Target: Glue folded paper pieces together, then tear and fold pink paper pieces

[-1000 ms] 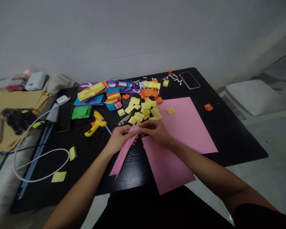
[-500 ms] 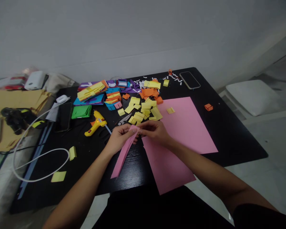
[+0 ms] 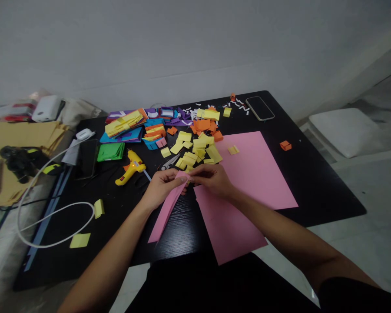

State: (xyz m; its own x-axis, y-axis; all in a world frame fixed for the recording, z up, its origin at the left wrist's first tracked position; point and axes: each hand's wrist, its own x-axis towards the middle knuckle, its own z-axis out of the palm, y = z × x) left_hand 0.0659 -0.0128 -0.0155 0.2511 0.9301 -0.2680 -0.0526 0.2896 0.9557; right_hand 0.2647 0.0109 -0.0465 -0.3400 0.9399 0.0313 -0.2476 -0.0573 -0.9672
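A folded pink paper strip (image 3: 167,213) slants up from the table's near side, its lower end loose. My left hand (image 3: 163,186) grips it near the top, thumb laid over the paper. At the same upper end, my right hand (image 3: 213,179) pinches the strip's tip between thumb and fingers. Pink paper sheets (image 3: 257,174) lie under my right forearm, with one small yellow folded piece (image 3: 233,150) on them. Just beyond my fingers is a heap of yellow paper pieces (image 3: 198,150). Scissors (image 3: 170,161) lie partly hidden beside that heap.
A yellow glue gun (image 3: 130,167) lies left of my hands. Behind it are green folded papers (image 3: 111,152) and a stack of coloured strips (image 3: 125,126). One phone (image 3: 260,108) rests at the back right, another (image 3: 86,158) at left near a looped white cable (image 3: 55,211).
The lower end of the pink strip has swung slightly left and its layers have spread a little. Both hands keep their hold at the top.
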